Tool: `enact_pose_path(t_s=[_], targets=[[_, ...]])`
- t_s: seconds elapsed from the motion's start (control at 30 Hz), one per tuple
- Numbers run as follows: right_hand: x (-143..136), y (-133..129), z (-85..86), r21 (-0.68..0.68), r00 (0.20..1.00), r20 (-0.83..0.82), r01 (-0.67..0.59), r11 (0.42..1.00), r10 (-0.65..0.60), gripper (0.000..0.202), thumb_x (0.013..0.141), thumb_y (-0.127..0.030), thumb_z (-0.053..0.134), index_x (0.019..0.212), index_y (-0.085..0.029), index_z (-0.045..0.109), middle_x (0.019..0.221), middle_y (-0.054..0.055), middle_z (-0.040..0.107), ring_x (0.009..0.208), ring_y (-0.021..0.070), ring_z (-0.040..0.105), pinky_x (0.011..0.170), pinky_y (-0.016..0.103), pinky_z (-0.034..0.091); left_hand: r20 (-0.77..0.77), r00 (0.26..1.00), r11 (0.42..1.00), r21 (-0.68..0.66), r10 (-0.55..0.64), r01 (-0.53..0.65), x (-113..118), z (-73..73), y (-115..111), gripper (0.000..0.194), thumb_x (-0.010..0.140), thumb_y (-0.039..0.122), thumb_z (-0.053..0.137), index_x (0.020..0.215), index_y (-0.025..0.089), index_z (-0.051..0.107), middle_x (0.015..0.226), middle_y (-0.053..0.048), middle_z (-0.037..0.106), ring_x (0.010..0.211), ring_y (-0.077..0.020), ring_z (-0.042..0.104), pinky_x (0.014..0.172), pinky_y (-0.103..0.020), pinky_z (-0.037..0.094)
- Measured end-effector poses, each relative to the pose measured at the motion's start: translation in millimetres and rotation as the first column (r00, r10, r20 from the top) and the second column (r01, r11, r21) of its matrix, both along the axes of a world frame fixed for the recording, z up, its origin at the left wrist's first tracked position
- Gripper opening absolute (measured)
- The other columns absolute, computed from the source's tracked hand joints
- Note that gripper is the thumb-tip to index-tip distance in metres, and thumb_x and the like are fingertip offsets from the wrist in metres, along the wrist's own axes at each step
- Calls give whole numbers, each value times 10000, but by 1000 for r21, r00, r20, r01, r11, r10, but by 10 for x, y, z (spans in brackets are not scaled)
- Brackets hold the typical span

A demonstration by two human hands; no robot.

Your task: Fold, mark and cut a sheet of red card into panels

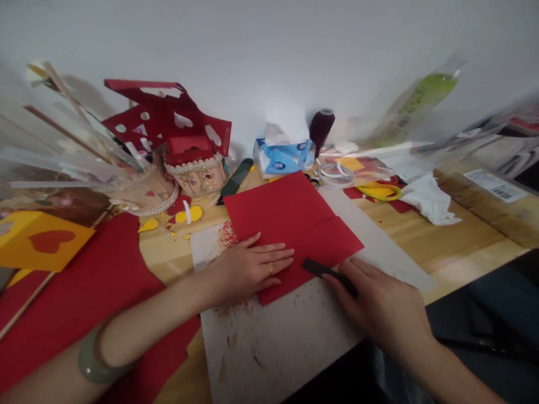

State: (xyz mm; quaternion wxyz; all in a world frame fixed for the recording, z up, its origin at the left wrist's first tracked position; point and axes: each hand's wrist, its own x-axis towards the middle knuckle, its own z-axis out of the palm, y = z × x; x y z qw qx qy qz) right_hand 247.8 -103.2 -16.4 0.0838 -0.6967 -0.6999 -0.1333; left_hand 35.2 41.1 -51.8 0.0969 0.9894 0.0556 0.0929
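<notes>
A sheet of red card (pixel 273 210) lies on a pale grey board (pixel 273 359), with a short cut or overlapping edge running in from its right side. My left hand (pixel 252 264) rests flat on the card's lower left part, fingers stretched out, a ring on one of them. A slim, flat black tool (pixel 318 267) is gripped in my right hand (pixel 379 297). Its squared front end lies over the card's lower right edge; the rest is hidden in my fingers, and its exact kind is unclear. Red and yellow crumbs (pixel 227 234) dot the board.
Behind stand a tissue pack (pixel 284 157), a dark thread cone (pixel 322 126) and a green cutter (pixel 238 177). Tape rolls (pixel 337 175) and yellow-handled scissors (pixel 381 192) lie right. Decorated pots (pixel 202 177), a yellow box (pixel 42 238) and a large red sheet (pixel 96 292) occupy the left.
</notes>
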Motion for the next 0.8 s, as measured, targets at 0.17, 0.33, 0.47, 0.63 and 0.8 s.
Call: enact_pose_path(t_s=[0.17,0.33,0.47,0.63,0.8], targets=[[29,24,-25,-90,1000,-24,12,996,-14,357,931,-438,341,761,-237,583,650,-4,653,512,200,618,385,264,248,4,1000,1000,2,-12,12,-4,-26,12,437,1005,376,233,1337,171,431,1357,-44,498,1294,-142,410,1135,-398,112],[110,23,-38,-158,997,-21,69,985,-73,404,922,-489,310,706,-246,551,621,-2,636,515,214,611,394,261,221,-4,1000,1000,-4,-18,18,-6,-9,16,439,1008,374,223,1337,176,436,1335,-54,521,1300,-135,402,1138,-385,103],[247,6,-54,-181,984,-46,160,970,-170,468,906,-549,265,735,-250,582,662,26,656,536,213,607,408,262,223,-2,1000,1000,0,-20,20,-7,-9,17,432,1008,371,222,1340,194,435,1344,-47,511,1302,-129,398,1139,-379,100],[474,0,-33,-312,912,-49,374,874,-408,486,837,-628,296,740,-265,604,591,38,616,510,231,565,425,280,254,-20,999,1000,-3,-27,27,-9,-7,30,447,1008,384,205,1341,190,432,1360,-36,493,1303,-123,395,1139,-363,99],[638,16,12,-378,872,-46,437,816,-488,468,817,-633,315,739,-263,591,629,50,634,561,248,586,444,296,301,-63,997,999,-18,-41,40,-8,30,42,431,1006,383,232,1350,203,419,1374,-37,474,1309,-127,386,1134,-370,122]])
